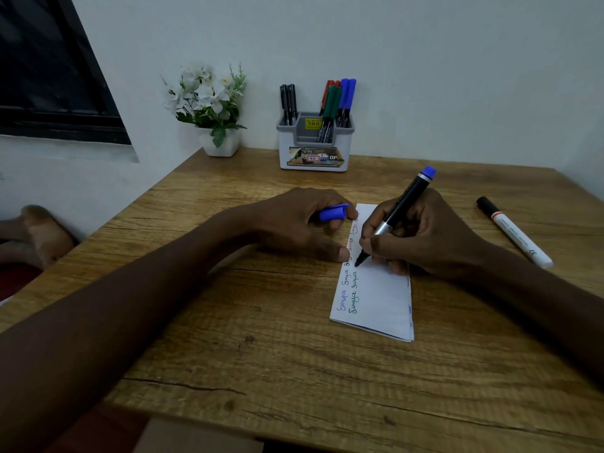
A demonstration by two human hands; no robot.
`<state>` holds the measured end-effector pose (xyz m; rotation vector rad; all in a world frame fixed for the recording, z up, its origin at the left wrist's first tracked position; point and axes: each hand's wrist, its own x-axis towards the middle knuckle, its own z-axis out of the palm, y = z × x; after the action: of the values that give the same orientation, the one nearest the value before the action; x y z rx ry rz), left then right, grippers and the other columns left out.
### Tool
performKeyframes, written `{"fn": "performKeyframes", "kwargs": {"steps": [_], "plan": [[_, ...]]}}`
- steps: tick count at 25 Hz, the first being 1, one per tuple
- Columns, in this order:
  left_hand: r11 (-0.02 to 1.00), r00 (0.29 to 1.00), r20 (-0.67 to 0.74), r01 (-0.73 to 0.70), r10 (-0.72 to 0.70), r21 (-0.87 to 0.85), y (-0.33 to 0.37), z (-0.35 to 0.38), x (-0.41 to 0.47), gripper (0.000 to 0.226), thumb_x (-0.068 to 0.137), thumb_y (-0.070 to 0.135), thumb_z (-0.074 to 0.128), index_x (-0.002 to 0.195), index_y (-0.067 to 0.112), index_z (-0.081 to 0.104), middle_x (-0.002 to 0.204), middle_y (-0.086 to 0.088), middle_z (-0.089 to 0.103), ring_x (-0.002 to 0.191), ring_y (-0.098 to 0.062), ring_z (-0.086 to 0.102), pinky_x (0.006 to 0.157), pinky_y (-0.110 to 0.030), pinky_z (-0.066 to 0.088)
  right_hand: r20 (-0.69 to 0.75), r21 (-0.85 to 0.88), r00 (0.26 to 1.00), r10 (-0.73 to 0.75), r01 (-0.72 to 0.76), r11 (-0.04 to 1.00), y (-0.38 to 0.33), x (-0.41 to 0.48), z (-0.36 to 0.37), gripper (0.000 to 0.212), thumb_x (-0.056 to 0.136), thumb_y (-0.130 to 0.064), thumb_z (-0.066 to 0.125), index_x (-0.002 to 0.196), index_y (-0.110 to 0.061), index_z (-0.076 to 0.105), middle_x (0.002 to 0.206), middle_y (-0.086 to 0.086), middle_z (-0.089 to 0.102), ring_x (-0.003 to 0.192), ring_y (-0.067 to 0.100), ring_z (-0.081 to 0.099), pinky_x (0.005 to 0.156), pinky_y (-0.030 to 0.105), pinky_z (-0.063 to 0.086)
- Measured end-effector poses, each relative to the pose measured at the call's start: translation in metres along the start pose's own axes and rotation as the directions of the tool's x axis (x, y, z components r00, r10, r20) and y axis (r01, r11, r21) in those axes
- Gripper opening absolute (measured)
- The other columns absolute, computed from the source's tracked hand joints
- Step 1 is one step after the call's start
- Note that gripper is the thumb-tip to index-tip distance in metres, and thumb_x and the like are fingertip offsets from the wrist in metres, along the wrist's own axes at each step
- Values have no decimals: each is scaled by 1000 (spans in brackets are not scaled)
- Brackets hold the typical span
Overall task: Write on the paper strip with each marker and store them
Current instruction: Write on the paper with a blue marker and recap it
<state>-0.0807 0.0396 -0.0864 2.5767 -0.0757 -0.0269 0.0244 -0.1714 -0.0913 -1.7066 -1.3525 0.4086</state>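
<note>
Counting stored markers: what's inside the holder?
Inside the holder: black markers left; red markers, green markers and blue markers right. Its walls hide their lower ends; exact counts and the bottom cannot be seen.

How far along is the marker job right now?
Done: the paper strip already carries two rows of words in several colours, and black, red, green and blue markers stand in the holder. In hand: the right hand holds the blue marker, tip on the strip, while the left hand holds its blue cap. Left: cap and store it; the white marker lies on the table, unstored.
</note>
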Motion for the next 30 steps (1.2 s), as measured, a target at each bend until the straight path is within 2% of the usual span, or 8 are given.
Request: {"fn": "performKeyframes", "kwargs": {"steps": [4,9,12,14,17,20,26,30], "plan": [[1000,1000,-1,7,-7,9,1,-1,0,55,81,43,80,122,12,61,117,17,58,114,-5,53,99,-28,42,7,-6,1000,-13,13,1000,1,1,-1,5,82,-8,75,80,-13,74,71,10,74,47,18,65,46,23,55],[1000,1000,-9,-9,9,-4,1,0,0,33,81,42,80,103,27,63,119,11,60,109,-6,54,96,-29,43,14,1,1000,-17,17,1000,1,0,0,2,82,-9,76,82,-10,73,73,10,74,48,16,65,46,22,55],[1000,1000,-3,-4,4,-12,3,0,-1,29,81,42,81,98,29,61,116,9,60,107,-8,54,96,-32,44,13,10,1000,-9,9,1000,2,1,0,4,83,-6,74,81,-10,73,73,9,74,47,13,65,45,20,53],[1000,1000,-1,-2,2,-4,5,0,-2,37,81,42,81,105,21,63,115,12,60,108,-8,54,102,-36,45,11,7,1000,-4,4,1000,3,1,0,4,83,-5,75,82,-9,73,72,8,74,47,12,65,46,19,53],[1000,1000,0,2,-2,16,9,-1,-3,52,77,50,79,110,14,62,123,4,61,112,-17,55,105,-42,45,17,-20,1000,7,-7,1000,3,2,1,4,83,-7,76,83,-10,73,72,3,74,49,8,65,47,16,52],[1000,1000,13,-3,3,11,10,-1,-4,46,76,49,77,102,15,60,122,2,61,113,-21,55,105,-47,44,32,-25,999,14,-13,1000,2,2,0,4,82,-9,76,84,-9,73,74,5,75,51,8,66,48,17,53],[1000,1000,7,8,-8,0,7,-1,-2,36,81,44,82,102,24,62,124,3,61,115,-19,55,104,-47,45,20,-9,999,26,-26,1000,0,1,0,3,81,-4,73,82,-4,71,73,11,74,46,10,64,45,19,53],[1000,1000,4,28,-28,8,6,0,-2,58,80,48,81,125,17,61,125,7,60,115,-14,54,105,-40,45,27,-7,999,29,-29,1000,-1,2,0,4,80,-7,73,82,-6,71,74,11,74,46,11,64,45,19,53]]}}
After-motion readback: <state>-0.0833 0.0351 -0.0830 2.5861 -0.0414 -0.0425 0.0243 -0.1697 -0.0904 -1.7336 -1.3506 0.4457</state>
